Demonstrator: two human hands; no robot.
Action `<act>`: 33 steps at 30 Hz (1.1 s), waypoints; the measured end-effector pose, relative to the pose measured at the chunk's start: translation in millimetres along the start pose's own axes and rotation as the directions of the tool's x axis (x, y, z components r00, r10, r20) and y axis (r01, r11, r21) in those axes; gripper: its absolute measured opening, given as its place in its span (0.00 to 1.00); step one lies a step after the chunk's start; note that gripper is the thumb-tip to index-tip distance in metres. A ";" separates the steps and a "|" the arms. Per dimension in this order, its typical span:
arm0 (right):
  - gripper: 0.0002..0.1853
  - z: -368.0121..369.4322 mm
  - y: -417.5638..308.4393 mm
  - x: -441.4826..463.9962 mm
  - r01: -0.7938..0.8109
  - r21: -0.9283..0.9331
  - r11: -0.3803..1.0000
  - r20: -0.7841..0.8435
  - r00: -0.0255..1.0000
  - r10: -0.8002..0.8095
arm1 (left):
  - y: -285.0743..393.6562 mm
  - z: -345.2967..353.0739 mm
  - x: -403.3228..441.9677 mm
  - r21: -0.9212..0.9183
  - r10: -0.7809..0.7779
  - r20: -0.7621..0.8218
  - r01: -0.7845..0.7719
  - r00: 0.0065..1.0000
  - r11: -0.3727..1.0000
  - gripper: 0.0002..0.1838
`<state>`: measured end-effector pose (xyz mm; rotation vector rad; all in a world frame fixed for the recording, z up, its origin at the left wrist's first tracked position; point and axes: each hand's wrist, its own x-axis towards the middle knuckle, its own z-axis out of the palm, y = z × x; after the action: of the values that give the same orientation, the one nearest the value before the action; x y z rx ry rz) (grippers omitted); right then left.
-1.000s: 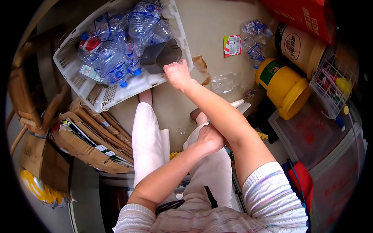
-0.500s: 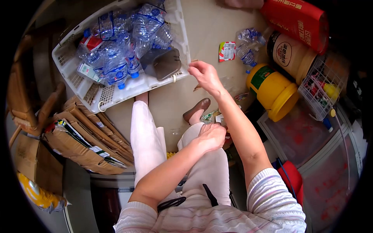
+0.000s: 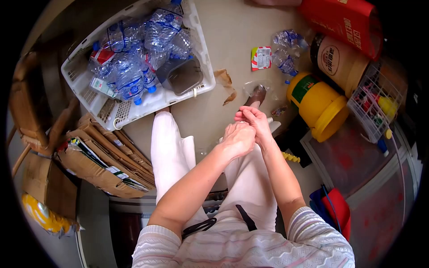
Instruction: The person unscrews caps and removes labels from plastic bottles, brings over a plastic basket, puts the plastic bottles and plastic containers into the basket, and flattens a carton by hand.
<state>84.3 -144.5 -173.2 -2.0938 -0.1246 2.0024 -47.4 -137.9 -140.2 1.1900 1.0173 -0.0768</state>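
My left hand (image 3: pixel 240 139) is closed, its back turned up, above my right knee. Right against it, my right hand (image 3: pixel 254 121) has its fingers pressed together; anything between the hands is hidden. Ahead to the left stands a white crate (image 3: pixel 204 53) holding several clear plastic bottles (image 3: pixel 129 77) with blue caps. A dark grey translucent container (image 3: pixel 185 77) lies in the crate's near right corner. On the floor beyond my hands are a torn brown scrap (image 3: pixel 224 81) and a clear plastic piece over my right shoe (image 3: pixel 257 95).
Flattened cardboard (image 3: pixel 105 163) stands at the left beside a box (image 3: pixel 47 183). To the right are a yellow bucket (image 3: pixel 313 98), a beige bucket (image 3: pixel 338 62), a wire basket (image 3: pixel 373 100), a red bag (image 3: pixel 335 20), loose bottles (image 3: pixel 286 51) and a red-and-green label (image 3: pixel 261 58).
My right hand has let go of the grey container and drawn back to my left hand. The container now lies lower in the crate. My right foot has moved forward.
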 end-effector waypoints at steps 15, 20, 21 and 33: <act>0.19 -21.4 66.6 25.1 -0.297 0.719 0.629 0.276 0.952 0.134 | -9.6 48.9 98.6 -0.323 -0.312 -0.549 0.148 0.775 0.935 0.07; 0.20 -27.7 35.4 -3.0 -0.415 0.575 0.705 0.387 0.897 0.212 | -15.2 30.6 130.1 -0.214 -0.455 -0.385 0.401 0.803 0.891 0.10; 0.20 -30.3 40.7 -3.4 -0.420 0.560 0.715 0.414 0.888 0.198 | -13.6 24.5 147.9 -0.050 -0.375 -0.385 0.387 0.843 0.921 0.10; 0.20 -76.4 28.4 -22.3 -0.358 0.471 0.806 0.578 0.816 0.025 | 49.1 56.7 408.1 0.883 0.435 -0.206 -0.025 0.877 0.469 0.17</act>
<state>156.0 -185.7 -155.7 -1.1639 0.5575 2.3348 249.7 18.4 -384.2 2.3831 1.1972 -0.1311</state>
